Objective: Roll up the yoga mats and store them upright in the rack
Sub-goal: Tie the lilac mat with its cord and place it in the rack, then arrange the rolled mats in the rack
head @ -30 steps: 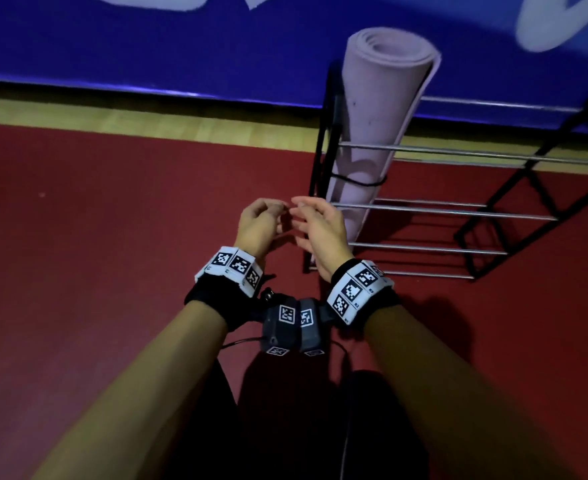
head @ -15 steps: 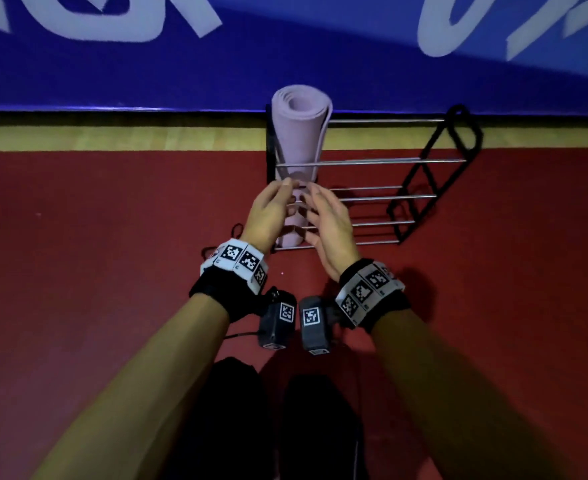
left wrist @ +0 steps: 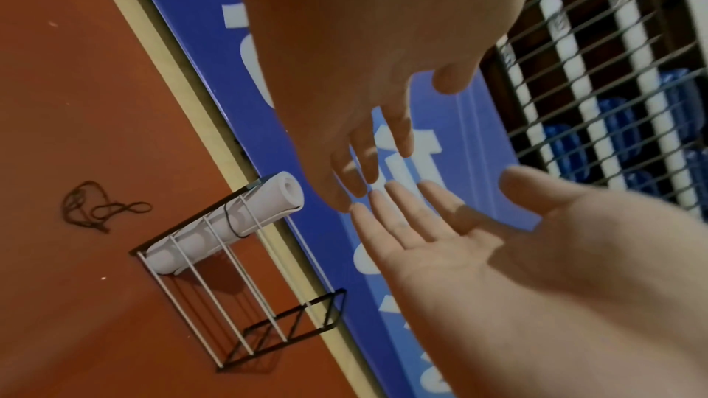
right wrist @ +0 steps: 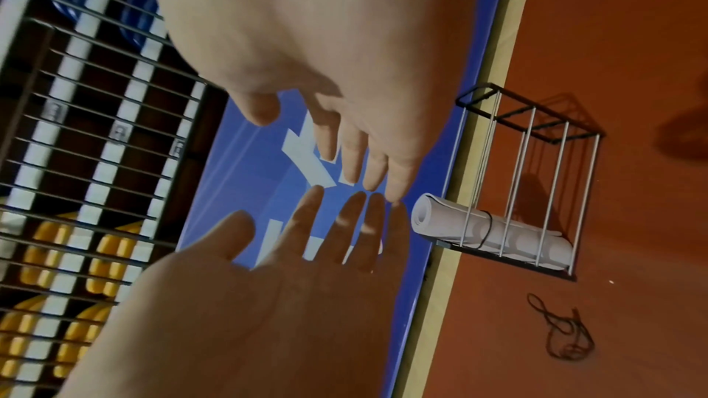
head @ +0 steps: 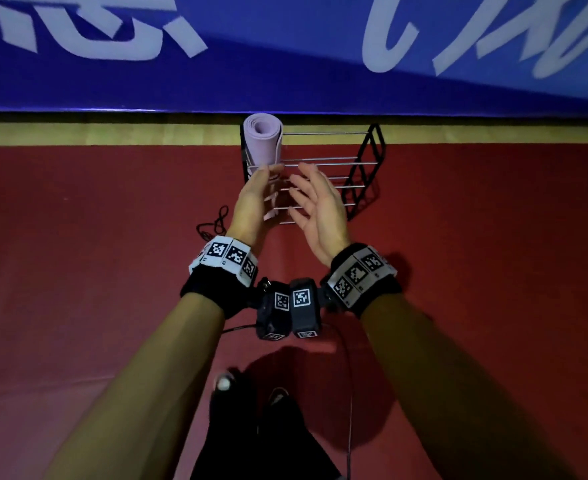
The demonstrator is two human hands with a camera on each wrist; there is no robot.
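A lilac yoga mat (head: 263,140), rolled up, stands upright in the left end of a black rack with silver bars (head: 361,174). A thin black band (left wrist: 231,223) circles the roll (right wrist: 490,232). My left hand (head: 256,199) and right hand (head: 315,199) hover side by side in front of the rack, well above the floor. Both have straight fingers, their palms face each other, and they hold nothing. In the left wrist view the fingertips (left wrist: 360,192) of the two hands nearly meet. The lower part of the mat is hidden behind my left hand in the head view.
A loose black cord (head: 213,221) lies on the red floor left of the rack (right wrist: 536,162). Behind the rack run a pale wood strip (head: 112,133) and a blue banner with white lettering (head: 285,64). The rest of the rack stands without mats. My legs (head: 261,438) show below.
Both hands had their fingers curled together close to the rack; they have since opened and drawn slightly apart. My view has pulled back and up, so the rack looks smaller.
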